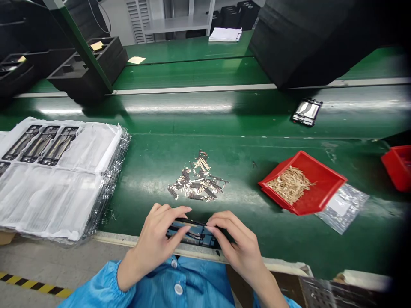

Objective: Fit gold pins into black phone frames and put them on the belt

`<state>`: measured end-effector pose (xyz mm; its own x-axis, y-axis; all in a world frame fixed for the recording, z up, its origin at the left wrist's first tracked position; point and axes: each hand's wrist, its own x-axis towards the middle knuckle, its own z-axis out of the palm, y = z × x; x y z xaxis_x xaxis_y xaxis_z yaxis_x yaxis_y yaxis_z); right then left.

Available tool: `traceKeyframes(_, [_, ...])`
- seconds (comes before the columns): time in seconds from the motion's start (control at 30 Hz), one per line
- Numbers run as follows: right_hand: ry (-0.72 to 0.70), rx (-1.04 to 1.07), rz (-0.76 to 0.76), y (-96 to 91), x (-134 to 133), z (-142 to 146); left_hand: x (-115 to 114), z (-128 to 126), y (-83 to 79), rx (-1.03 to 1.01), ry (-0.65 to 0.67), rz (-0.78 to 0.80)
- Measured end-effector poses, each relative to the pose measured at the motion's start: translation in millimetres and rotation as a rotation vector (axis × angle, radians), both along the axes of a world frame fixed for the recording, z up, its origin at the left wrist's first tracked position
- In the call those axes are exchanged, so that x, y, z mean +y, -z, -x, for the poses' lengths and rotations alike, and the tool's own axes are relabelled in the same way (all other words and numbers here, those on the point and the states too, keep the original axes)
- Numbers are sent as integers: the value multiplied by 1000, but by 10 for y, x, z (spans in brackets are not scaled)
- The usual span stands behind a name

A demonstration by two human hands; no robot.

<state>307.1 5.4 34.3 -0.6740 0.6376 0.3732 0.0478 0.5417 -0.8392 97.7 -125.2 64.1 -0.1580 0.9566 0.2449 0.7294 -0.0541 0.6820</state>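
A dark phone frame (196,234) with bluish inner surfaces is tilted up at the front edge of the green bench. My left hand (162,229) grips its left end, thumb on the near face and fingertips over the far long edge. At the upper right edge, my right hand (236,239) has thumb and forefinger pinched together; whether a small part sits between them cannot be made out. Just beyond the hands lies a loose pile of small black-and-gold strips (199,182), probably flex connectors.
On the left, stacked clear trays with white lining (86,147) hold several phone frames (59,145). A red bin (327,186) of tan strips (291,185) overlaps a plastic bag (343,207) at right. Farther back lies another device part (307,112); a second red bin (400,167) is far right.
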Motion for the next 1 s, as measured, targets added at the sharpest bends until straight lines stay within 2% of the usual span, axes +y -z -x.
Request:
traceKeyframes(0.17, [1, 44, -72, 40, -51, 26, 22, -85, 169, -132, -156, -184])
traceKeyframes(0.3, [58, 32, -37, 19, -129, 30, -27, -143, 308, -144, -237, -283])
traceKeyframes(0.4, [52, 11, 57, -7, -121, 20, -63, -158, 353, -143, -259, -313])
traceKeyframes(0.5, [1, 0, 104, -42, -81, 28, -71, -157, 326, -108, -228, -352])
traceKeyframes(0.63, [-65, 50, -97, -32, -102, 92, -68, -177, 269, -95, -197, -377])
traceKeyframes(0.83, [-38, 63, -459, 173, -171, 84, -86, -227, 282, -107, -211, -374])
traceKeyframes(0.9, [-52, 42, -526, 219, -174, 52, -86, -231, 283, -102, -210, -383])
traceKeyframes(1.0, [-74, 32, -550, 228, -173, 47, -82, -231, 270, -86, -206, -399])
